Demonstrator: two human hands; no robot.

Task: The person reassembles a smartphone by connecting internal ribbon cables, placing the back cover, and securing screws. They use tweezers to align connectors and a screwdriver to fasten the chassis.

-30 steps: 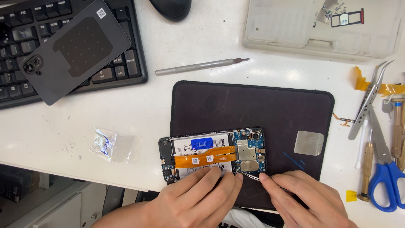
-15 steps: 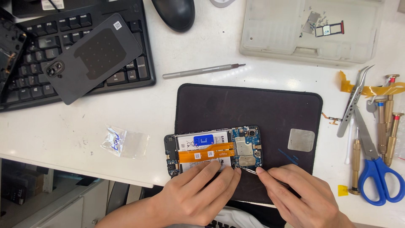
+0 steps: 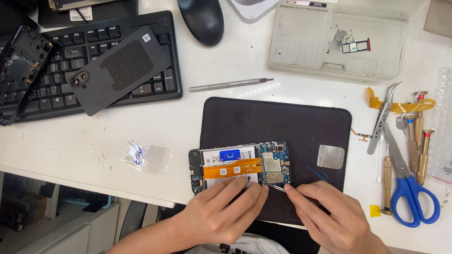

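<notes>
Fingers (image 3: 245, 186) of the left hand (image 3: 221, 211) press flat on the opened black smartphone (image 3: 239, 165) on the dark rectangular mat (image 3: 282, 122), while the right hand (image 3: 329, 216) pinches thin metal tweezers (image 3: 278, 187) at its edge.

The desk (image 3: 117, 136) was white, the mat (image 3: 282, 122) near-black. On the opened phone (image 3: 239, 165), an orange ribbon crossed a white battery with a blue patch, beside a blue-green board. The keyboard (image 3: 28, 84) and mouse (image 3: 202, 19) were black, the back cover (image 3: 117, 68) dark grey with a faint dot grid. The scissors (image 3: 414, 197) had blue handles; the tray (image 3: 339, 42) was pale grey.
</notes>
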